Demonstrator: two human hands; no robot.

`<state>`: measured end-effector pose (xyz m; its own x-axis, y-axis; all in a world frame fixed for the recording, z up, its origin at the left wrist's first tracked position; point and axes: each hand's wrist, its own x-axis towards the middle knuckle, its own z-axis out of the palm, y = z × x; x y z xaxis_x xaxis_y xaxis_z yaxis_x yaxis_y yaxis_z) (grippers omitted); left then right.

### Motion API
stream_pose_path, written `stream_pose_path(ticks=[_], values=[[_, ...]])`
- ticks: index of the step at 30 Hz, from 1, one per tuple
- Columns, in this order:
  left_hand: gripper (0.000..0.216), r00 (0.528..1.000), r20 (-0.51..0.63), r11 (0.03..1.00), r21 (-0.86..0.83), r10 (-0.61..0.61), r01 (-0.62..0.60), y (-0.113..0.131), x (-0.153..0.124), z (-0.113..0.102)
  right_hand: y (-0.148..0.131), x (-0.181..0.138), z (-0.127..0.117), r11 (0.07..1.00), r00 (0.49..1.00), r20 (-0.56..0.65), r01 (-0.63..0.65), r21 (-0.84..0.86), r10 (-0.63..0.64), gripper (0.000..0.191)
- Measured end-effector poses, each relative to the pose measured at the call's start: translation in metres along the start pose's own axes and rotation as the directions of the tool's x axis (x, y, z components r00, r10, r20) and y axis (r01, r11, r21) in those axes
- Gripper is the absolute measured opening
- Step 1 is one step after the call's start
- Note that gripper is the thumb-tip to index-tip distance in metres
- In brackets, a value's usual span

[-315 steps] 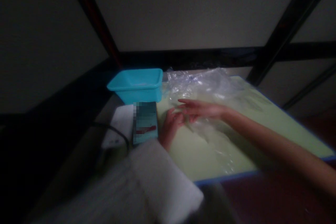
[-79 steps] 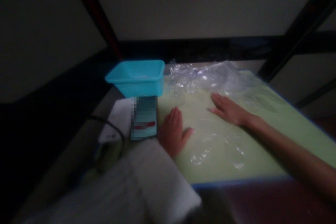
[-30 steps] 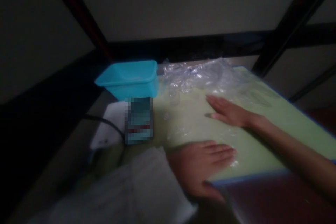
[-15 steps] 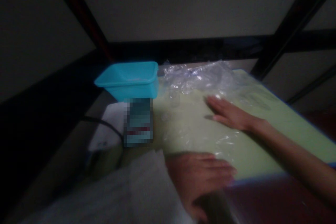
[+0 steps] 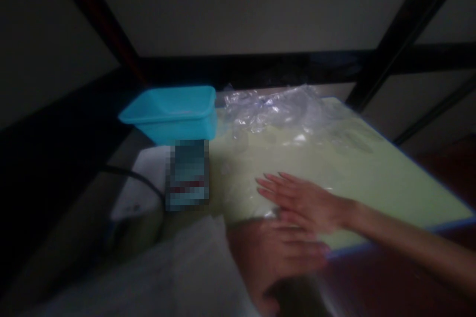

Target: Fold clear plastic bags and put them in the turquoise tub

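A sheet of clear plastic (image 5: 245, 190), perhaps a bag, lies smoothed over the pale yellow-green tabletop. It is so thin that mostly its glints show. My right hand (image 5: 312, 205) rests palm down on it, fingers stretched out to the left. Just below, near the table's front edge, my left hand (image 5: 275, 252) lies flat with its fingers pointing right, its arm under a pale grey cloth or sleeve (image 5: 186, 267). The right fingers overlap the back of the left hand's fingers in view. Neither hand grips anything that I can see.
Crumpled clear plastic (image 5: 282, 104) is heaped along the table's back edge. At the back left stands a turquoise plastic tub (image 5: 174, 126). A blurred-out, box-shaped item (image 5: 188, 173) lies in front of it, beside a white object (image 5: 143, 178) crossed by a black cable (image 5: 137, 176).
My right hand has slid toward me over the plastic, from mid-table down to beside my left hand. The left hand stays nearly in place. The whole view has shifted slightly.
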<state>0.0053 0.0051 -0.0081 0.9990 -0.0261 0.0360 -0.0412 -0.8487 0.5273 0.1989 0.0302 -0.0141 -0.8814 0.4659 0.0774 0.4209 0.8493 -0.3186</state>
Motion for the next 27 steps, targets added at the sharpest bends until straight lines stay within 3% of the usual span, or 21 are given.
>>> stream_pose_path(ticks=[17,27], values=[[0.078,0.998,0.028,0.998,-0.018,-0.055,0.056,0.004,0.002,-0.002,0.082,-0.053,-0.020,0.944,0.955,-0.158,-0.278,-0.178,0.252,0.058],[0.066,0.996,-0.080,0.996,0.089,0.038,-0.031,0.007,-0.001,0.000,0.085,-0.058,-0.021,0.921,0.909,-0.242,-0.373,-0.111,0.339,0.053]])
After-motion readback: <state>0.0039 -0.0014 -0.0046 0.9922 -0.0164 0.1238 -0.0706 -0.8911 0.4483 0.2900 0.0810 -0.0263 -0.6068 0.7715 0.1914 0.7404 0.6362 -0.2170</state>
